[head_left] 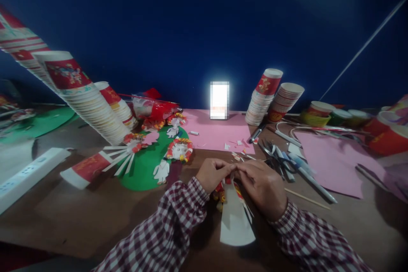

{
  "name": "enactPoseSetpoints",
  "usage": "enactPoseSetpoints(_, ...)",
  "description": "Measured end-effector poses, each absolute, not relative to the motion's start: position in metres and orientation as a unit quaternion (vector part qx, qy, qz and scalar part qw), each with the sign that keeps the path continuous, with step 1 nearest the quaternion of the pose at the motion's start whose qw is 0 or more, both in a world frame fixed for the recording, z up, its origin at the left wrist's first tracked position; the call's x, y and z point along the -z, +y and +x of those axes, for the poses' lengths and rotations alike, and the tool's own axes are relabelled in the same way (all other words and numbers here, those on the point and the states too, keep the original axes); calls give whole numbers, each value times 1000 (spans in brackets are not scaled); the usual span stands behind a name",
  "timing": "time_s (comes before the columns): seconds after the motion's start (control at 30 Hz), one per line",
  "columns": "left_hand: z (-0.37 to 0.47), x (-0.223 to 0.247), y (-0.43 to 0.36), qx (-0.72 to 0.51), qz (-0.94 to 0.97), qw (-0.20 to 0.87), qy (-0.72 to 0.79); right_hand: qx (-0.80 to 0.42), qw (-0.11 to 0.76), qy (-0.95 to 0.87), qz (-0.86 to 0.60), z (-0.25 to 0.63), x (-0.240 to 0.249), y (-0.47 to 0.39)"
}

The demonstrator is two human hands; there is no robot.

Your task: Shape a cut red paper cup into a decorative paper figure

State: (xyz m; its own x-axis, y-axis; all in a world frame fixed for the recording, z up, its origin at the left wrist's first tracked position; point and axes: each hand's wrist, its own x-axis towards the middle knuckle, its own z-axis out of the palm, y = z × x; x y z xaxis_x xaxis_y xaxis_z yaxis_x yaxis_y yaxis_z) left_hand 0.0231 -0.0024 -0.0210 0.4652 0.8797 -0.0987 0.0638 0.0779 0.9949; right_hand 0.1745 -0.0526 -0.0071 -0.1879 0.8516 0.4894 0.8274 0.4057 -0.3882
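My left hand point(213, 175) and my right hand point(263, 185) meet at the middle of the table, their fingertips pinched together on a cut paper cup point(236, 221). Its white inner side faces me, with a wide uncut part hanging toward the near edge. Narrow strips show on its right, and red and yellow curled strips lie under my left hand. The exact spot between the fingertips is hidden. To the left lies another cup point(91, 170) cut into straight white strips. A ring of red and yellow curls point(180, 150) rests on green card point(137, 178).
Tall stacks of paper cups point(83, 89) lean at the left, and shorter stacks point(263, 97) stand at the back right. Scissors point(274, 151) and pens lie right of my hands. Pink sheets point(328, 165), a power strip point(28, 174) and a bright screen point(219, 100) are around.
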Motion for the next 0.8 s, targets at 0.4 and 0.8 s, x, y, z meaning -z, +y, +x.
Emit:
enactPoseSetpoints(0.4,19,23,-2,-347,569,613,424,-26,332,-763,-554,172,9,-52)
enactPoseSetpoints(0.8,21,21,-1,-367,529,649,406,-58,313,-752,-577,173,9,-52)
